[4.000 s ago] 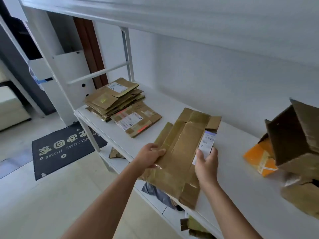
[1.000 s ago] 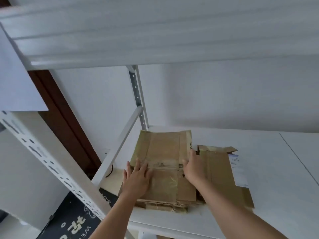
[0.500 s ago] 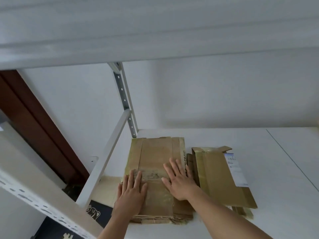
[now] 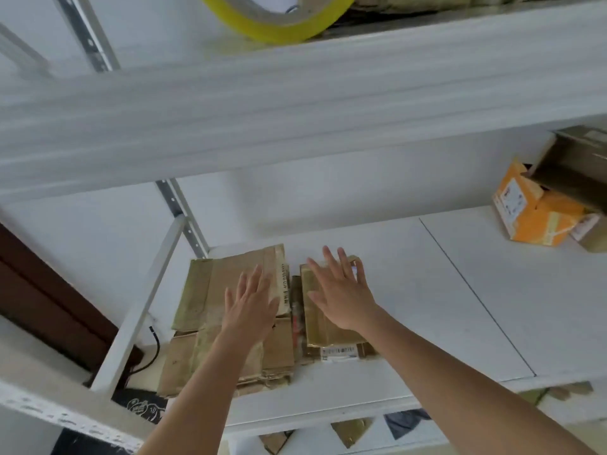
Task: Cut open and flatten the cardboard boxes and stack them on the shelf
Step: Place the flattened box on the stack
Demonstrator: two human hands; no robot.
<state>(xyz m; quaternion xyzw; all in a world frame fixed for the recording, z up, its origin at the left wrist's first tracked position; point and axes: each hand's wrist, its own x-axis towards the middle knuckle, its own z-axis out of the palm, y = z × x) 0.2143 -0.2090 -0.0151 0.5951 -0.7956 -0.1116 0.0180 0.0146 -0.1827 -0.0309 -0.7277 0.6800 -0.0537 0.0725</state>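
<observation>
- The white shelf (image 4: 410,290) runs wide across the wall, and its upper board (image 4: 295,103) cuts across the top of the view, hiding much of the wall behind.
- At the left end lies the stack of flattened cardboard (image 4: 210,310), hard against the slanted white brace (image 4: 144,303).
- Just beside it to the right sits a smaller flattened pile (image 4: 331,343) with a white label at its near edge.
- Far right, well apart, an orange box (image 4: 532,218) leans against a brown opened box (image 4: 578,172).
- The left hand (image 4: 251,307) is over the big stack, fingers spread and straight; whether it touches, I cannot tell.
- The right hand (image 4: 340,290) is spread flat over the smaller pile, covering its far end.
- A yellow tape roll (image 4: 279,24) sits on the upper board.
- A black cable (image 4: 154,349) hangs behind the brace.
</observation>
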